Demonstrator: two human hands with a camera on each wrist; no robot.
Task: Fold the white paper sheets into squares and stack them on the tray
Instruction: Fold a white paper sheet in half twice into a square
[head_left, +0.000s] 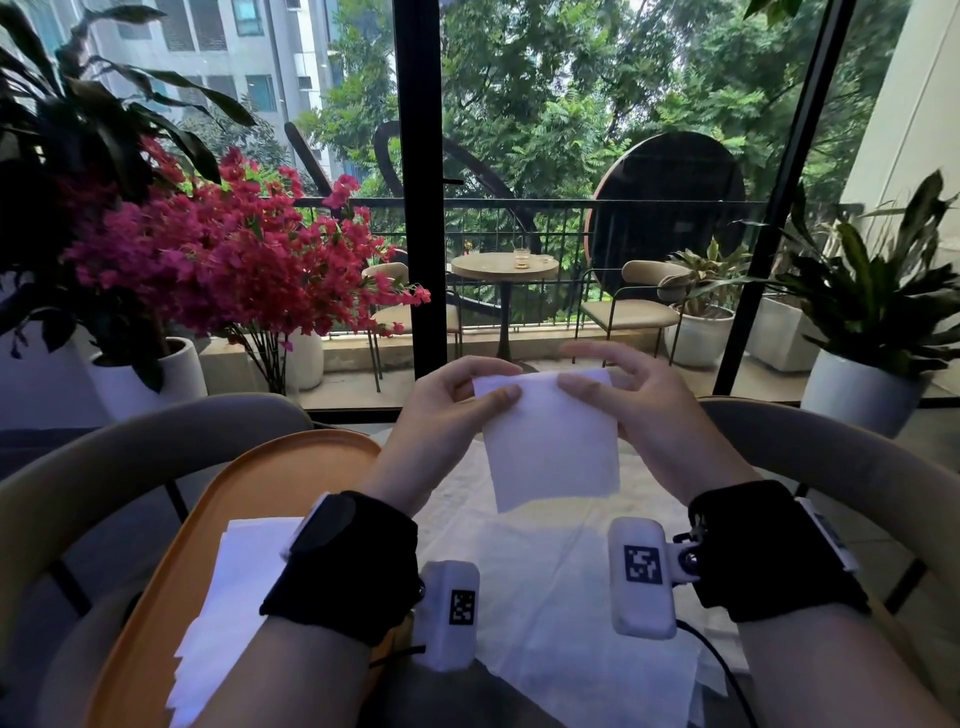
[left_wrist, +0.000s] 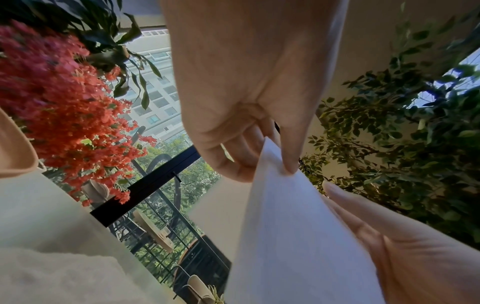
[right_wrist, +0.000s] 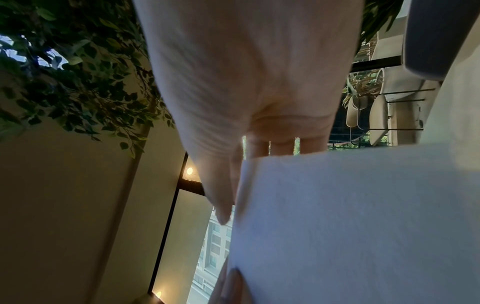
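Note:
A folded white paper sheet (head_left: 553, 447) hangs in the air above the table, held by its top edge. My left hand (head_left: 467, 395) pinches the top left corner between thumb and fingers, and the left wrist view shows that pinch on the paper (left_wrist: 285, 226). My right hand (head_left: 602, 384) pinches the top right part with the thumb in front and the fingers behind the paper (right_wrist: 350, 226). An orange tray (head_left: 270, 467) lies at the left, bearing a stack of folded white sheets (head_left: 234, 613). More unfolded white paper (head_left: 561, 597) is spread on the table under my wrists.
Two curved chair backs (head_left: 130, 452) stand across the table, left and right. Behind them are potted plants, red flowers (head_left: 218, 260) at the left, a glass wall and a balcony with a small round table (head_left: 504, 267).

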